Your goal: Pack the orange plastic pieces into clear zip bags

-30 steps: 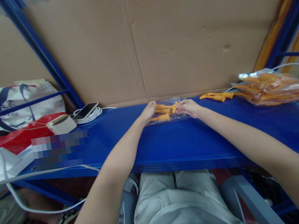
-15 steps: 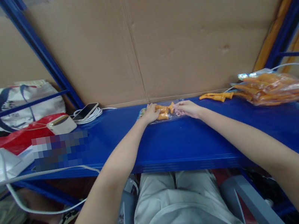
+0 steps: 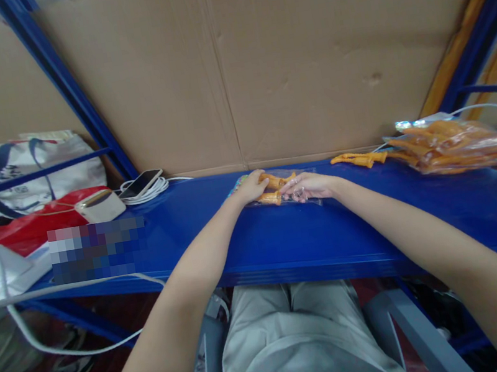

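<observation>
A small clear plastic bag (image 3: 310, 201) lies flat on the blue shelf board, with orange horn-like plastic pieces (image 3: 272, 198) inside. My left hand (image 3: 251, 189) grips the left end of the bag, thumb towards the orange pieces; a colourful printed part shows beside its fingers. At the other end, clear plastic shines over the fingers of my right hand (image 3: 309, 186), which appear to be inside the bag. They are stretched out, with the fingertips at the orange pieces. Whether they touch them is hard to see.
Loose orange pieces (image 3: 360, 159) lie to the right, beside a large clear bag of similar pieces (image 3: 454, 147). Leftward are a phone (image 3: 142, 184) on a coiled white cable, a cream-coloured box (image 3: 101, 206), a red bag (image 3: 33, 226) and a white tote (image 3: 52, 167). Cardboard (image 3: 281, 67) stands behind.
My right hand has moved slightly left, further over the orange pieces, and its fingers have straightened. The orange pieces have shifted in the bag. My left hand stays at the bag's left end.
</observation>
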`<state>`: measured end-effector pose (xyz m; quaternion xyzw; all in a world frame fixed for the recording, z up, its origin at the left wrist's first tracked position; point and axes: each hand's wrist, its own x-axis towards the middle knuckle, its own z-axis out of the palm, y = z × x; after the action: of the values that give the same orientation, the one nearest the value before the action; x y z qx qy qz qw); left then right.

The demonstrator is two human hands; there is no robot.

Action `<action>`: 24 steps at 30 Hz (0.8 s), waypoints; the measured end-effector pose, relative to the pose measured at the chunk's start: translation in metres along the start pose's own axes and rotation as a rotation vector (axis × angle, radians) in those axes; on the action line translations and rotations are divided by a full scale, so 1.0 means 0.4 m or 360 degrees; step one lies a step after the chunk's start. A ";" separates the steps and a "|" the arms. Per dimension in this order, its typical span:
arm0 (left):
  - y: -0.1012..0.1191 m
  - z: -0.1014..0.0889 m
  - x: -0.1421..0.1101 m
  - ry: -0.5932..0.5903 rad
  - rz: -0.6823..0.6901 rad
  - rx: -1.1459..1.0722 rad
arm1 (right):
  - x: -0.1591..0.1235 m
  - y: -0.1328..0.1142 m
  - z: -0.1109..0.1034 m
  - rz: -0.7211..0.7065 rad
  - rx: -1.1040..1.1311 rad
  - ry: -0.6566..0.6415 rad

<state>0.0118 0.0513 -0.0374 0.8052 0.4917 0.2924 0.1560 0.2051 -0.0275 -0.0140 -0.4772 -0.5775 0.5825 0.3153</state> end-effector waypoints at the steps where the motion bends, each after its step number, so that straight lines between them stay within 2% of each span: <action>1: 0.003 -0.001 -0.002 -0.0001 0.0000 0.0019 | -0.001 -0.002 0.003 0.0006 -0.0004 0.0010; 9: -0.002 -0.001 -0.004 -0.0001 0.0112 0.0102 | 0.003 -0.006 0.019 0.0006 -0.0021 0.0096; 13: -0.011 -0.005 -0.005 0.0034 0.0091 0.0085 | 0.013 0.000 0.018 -0.0027 0.0010 0.0106; 15: -0.011 -0.008 -0.008 0.0043 0.0089 0.0100 | 0.020 0.003 0.013 -0.0068 0.0058 0.0242; 18: -0.004 -0.011 -0.014 0.0041 0.0096 0.0138 | 0.030 0.007 0.001 -0.0100 0.0131 0.0584; 20: 0.001 -0.012 -0.016 0.0041 0.0086 0.0142 | 0.034 0.010 -0.005 -0.0096 0.0158 0.0738; 24: 0.003 -0.011 -0.016 0.0054 0.0082 0.0083 | 0.035 0.011 -0.004 -0.0077 0.0146 0.0782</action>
<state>0.0076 0.0450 -0.0353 0.8164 0.4807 0.2971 0.1190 0.2027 -0.0148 -0.0209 -0.5757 -0.4677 0.4668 0.4815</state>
